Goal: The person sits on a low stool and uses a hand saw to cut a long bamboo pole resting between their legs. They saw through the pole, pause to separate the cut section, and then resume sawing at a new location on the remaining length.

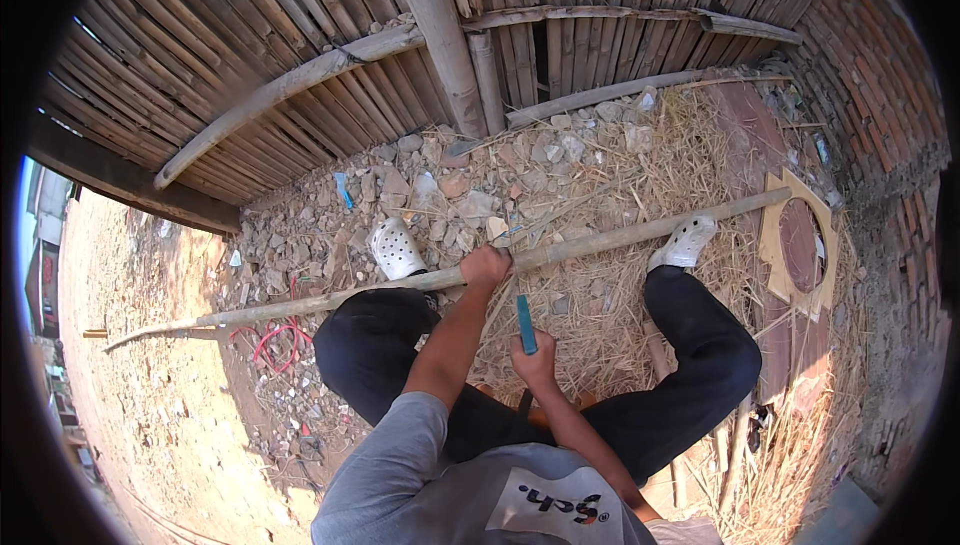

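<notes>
A long pale bamboo pole (590,245) runs across in front of me, from the far left to the right, passing by both of my white clogs. My left hand (486,266) is wrapped round the pole near its middle. In my right hand (536,360) is a flat teal tool (525,323), gripped at its lower end and pointing up toward the pole. A small gap shows between the tool and the pole. What kind of tool it is I cannot make out.
A wooden board with a round hole (832,283) lies by the pole's right end. Ahead stands a bamboo-slat wall (330,95), and a brick wall (890,95) rises on the right. Rubble (390,185), straw (690,145) and a red cord (265,350) cover the ground.
</notes>
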A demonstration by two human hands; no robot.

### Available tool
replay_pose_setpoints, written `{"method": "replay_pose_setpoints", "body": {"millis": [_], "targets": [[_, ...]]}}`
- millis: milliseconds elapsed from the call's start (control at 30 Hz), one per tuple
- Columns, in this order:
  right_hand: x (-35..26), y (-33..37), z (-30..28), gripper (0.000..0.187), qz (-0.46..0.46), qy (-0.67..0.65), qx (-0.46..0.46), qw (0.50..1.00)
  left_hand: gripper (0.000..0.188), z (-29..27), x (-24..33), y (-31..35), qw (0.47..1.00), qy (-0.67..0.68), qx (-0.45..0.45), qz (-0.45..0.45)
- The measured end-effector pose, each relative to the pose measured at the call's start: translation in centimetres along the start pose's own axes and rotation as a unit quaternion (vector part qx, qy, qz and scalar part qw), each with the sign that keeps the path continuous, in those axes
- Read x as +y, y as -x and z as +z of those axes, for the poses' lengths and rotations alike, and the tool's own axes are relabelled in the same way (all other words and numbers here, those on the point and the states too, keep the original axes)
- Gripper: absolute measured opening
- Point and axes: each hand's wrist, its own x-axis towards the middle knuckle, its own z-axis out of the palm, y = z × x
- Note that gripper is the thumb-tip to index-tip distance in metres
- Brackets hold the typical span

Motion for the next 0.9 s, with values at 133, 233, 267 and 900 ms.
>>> {"method": "replay_pose_setpoints", "body": {"millis": [133, 233, 267, 900], "targets": [[0.3, 2.1, -1.7, 0.016, -0.041, 0.026, 0.002, 0.999, 0.049, 0.4, -0.4, -0.8, 1.000, -0.002, 0.005, -0.020], [-1.4, 7.3, -4.4, 0.016, 0.015, -0.024, 0.001, 1.000, 0.049, 0.3, -0.8, -1.4, 1.000, -0.015, 0.014, -0.015], [-1.9, 8.0, -4.7, 0.016, 0.015, -0.029, 0.001, 0.999, 0.049, 0.5, -0.9, -1.2, 1.000, -0.021, 0.012, -0.011], [-0.4, 0.2, -1.1, 0.021, -0.033, -0.054, 0.024, 0.998, 0.047, 0.4, 0.1, -0.5, 1.000, -0.011, 0.015, 0.008]]}}
